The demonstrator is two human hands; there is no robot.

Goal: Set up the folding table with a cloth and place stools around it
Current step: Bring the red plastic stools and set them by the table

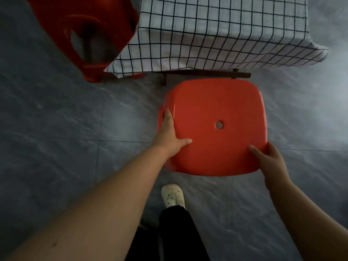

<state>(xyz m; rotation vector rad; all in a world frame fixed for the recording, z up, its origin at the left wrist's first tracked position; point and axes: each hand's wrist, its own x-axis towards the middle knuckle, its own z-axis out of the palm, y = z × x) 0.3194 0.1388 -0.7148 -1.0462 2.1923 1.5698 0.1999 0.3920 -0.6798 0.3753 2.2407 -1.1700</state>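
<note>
Head camera looks straight down on a red stool (212, 129) seen from above, its rounded square seat glossy and plain, with a small round hole (219, 125) at the middle. The left hand (169, 136) grips the seat's left edge: the thumb (185, 142) lies flat on top pointing inward, while the fingers (167, 114) curl over the rim and down the side. The right hand (267, 157) holds the near right corner, thumb pressed on the top surface and the remaining digits wrapped round the edge, their tips hidden under the seat. The stool's legs are hidden beneath the seat, so whether it stands on the floor (56, 119) or is held just above it cannot be told. It sits just in front of the worktop (282, 32), which is covered by a white checked cloth (216, 31) with thin dark grid lines; the cloth hangs over the near side, one corner drooping at the left and another at the right. Below its hem a dark wooden bar (207, 73) of the frame shows, close to the far edge of the seat. At the upper left a second red stool (84, 34) appears blurred and at an angle, overlapping the cloth's left side. The floor is grey marbled tile with thin joints. Near the bottom a white perforated shoe (172, 195) and a black trouser leg (180, 232) stand just behind the held stool, between the two bare forearms.
</note>
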